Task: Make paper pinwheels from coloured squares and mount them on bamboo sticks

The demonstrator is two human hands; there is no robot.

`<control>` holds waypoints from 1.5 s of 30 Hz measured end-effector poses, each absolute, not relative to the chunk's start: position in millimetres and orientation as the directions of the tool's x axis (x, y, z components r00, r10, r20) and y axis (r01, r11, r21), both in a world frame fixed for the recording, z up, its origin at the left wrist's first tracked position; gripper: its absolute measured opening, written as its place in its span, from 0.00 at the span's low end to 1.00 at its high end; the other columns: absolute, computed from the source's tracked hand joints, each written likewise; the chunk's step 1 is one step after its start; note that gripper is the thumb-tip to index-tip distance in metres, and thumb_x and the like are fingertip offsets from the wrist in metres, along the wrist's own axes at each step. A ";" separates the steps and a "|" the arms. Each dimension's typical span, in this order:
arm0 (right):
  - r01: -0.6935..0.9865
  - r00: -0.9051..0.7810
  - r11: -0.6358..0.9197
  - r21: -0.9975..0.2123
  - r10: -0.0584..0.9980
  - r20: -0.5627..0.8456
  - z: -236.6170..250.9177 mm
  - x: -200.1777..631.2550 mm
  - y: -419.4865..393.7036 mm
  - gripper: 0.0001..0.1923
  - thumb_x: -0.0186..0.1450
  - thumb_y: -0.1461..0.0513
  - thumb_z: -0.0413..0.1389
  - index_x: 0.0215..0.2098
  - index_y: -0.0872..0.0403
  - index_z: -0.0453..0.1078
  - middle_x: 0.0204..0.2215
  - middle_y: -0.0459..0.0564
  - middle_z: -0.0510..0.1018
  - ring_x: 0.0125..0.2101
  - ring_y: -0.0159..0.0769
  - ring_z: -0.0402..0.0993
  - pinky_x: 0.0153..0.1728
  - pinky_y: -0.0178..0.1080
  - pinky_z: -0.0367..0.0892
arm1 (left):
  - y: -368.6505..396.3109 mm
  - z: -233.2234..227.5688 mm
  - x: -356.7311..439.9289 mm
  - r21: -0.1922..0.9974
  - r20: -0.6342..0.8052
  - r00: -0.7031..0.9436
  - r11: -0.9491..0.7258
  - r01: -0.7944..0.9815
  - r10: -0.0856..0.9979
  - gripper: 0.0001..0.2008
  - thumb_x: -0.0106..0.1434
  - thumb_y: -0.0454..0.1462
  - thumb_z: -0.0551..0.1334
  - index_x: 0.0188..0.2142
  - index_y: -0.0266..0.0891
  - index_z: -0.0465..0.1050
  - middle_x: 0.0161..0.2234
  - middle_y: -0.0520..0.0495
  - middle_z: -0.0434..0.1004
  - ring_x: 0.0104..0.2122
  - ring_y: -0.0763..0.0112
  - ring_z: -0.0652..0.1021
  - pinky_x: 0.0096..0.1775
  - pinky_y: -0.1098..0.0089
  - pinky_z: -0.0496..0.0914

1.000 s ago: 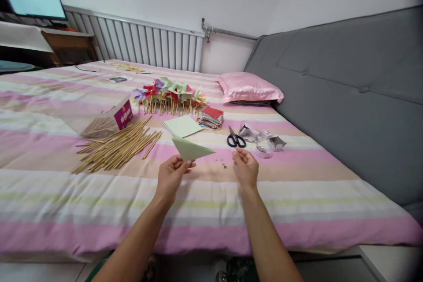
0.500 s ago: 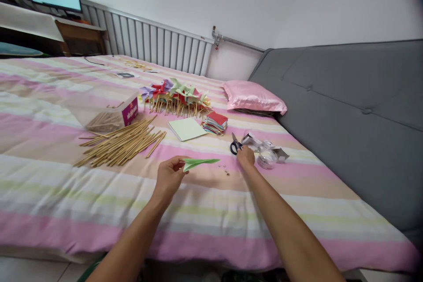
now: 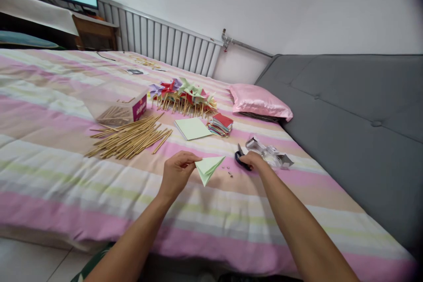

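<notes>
My left hand (image 3: 180, 171) pinches one corner of a folded light-green paper (image 3: 209, 167), held above the bed with its point hanging down. A pair of scissors with dark handles (image 3: 243, 161) is gripped in my right hand (image 3: 254, 161), blades pointing away from me. Several tiny fasteners (image 3: 229, 172) lie on the sheet between the paper and the scissors. Just past my right hand are clear round containers and silvery wrappers (image 3: 269, 153). Beyond the folded paper lie a stack of pale green square sheets (image 3: 192, 128) and a stack of coloured squares topped with red (image 3: 220, 124).
Loose wooden sticks (image 3: 130, 141) lie at left, beside a clear plastic box (image 3: 140, 108) holding more sticks. Finished paper pinwheels (image 3: 185, 94) are heaped farther back. A pink pillow (image 3: 259, 101) rests against the grey headboard (image 3: 350, 97). The bed's striped sheet (image 3: 99, 189) lies under everything.
My right hand has closed round the scissors' handles and drawn them slightly nearer. The green paper in my left hand has turned from edge-on to show its folded triangular face. The camera view has shifted.
</notes>
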State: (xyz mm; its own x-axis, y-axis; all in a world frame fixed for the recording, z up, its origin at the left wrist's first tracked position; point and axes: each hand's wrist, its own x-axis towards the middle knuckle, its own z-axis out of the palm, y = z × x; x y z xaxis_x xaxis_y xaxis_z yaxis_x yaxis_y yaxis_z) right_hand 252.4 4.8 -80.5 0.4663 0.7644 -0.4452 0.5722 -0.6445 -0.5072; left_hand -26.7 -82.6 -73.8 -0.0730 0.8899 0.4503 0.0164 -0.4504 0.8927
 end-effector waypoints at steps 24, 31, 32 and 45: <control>-0.406 0.394 0.156 -0.900 0.919 -0.018 -65.8 143.5 -168.5 0.18 0.45 0.64 0.68 0.27 0.54 0.63 0.21 0.36 0.67 0.20 0.25 0.64 0.25 0.31 0.61 | -119.0 -68.2 -16.0 0.776 0.620 0.106 -0.628 0.069 0.778 0.15 0.56 0.32 0.63 0.43 0.48 0.77 0.36 0.47 0.78 0.28 0.73 0.77 0.32 0.72 0.71; -0.162 0.581 0.348 -0.923 0.790 0.195 -69.4 148.7 -164.1 0.16 0.49 0.62 0.65 0.28 0.55 0.63 0.24 0.40 0.67 0.25 0.27 0.65 0.28 0.33 0.62 | -130.7 -66.4 4.5 0.958 -0.039 0.383 0.144 -0.248 0.923 0.18 0.60 0.43 0.60 0.46 0.36 0.74 0.35 0.44 0.78 0.34 0.69 0.76 0.38 0.70 0.68; -0.124 0.585 0.353 -0.927 0.781 0.219 -69.3 148.0 -164.7 0.15 0.49 0.62 0.65 0.28 0.55 0.63 0.24 0.40 0.67 0.25 0.28 0.65 0.28 0.33 0.62 | -132.8 -66.3 6.1 0.952 -0.055 0.427 0.176 -0.249 0.903 0.16 0.59 0.44 0.60 0.43 0.36 0.75 0.33 0.45 0.78 0.32 0.71 0.75 0.36 0.72 0.67; -0.177 0.430 0.266 -0.948 0.887 0.169 -55.0 144.9 -176.2 0.15 0.54 0.56 0.64 0.27 0.54 0.63 0.33 0.52 0.79 0.34 0.39 0.76 0.31 0.36 0.68 | -117.7 -64.3 -14.3 0.794 -0.292 0.311 0.411 -0.449 0.904 0.03 0.56 0.31 0.63 0.26 0.35 0.72 0.25 0.49 0.74 0.27 0.74 0.76 0.32 0.74 0.71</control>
